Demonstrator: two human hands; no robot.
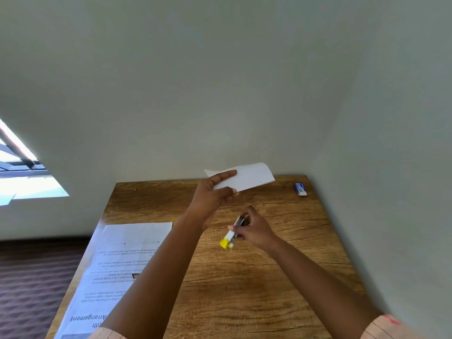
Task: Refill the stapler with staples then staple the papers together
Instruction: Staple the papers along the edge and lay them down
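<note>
Two hands work above the wooden table (pixel 281 277): the left hand (pixel 212 192) pinches a small white paper slip (pixel 247 177) lifted off the surface, the right hand (pixel 254 228) grips the yellow-ended stapler (pixel 228 239), printed papers (pixel 117 260) lying left

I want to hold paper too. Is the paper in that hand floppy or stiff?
Probably floppy: the paper held up by the left hand curls at its far corner. It likely weighs little, since fingers and thumb alone lift it. It could crease easily.
</note>
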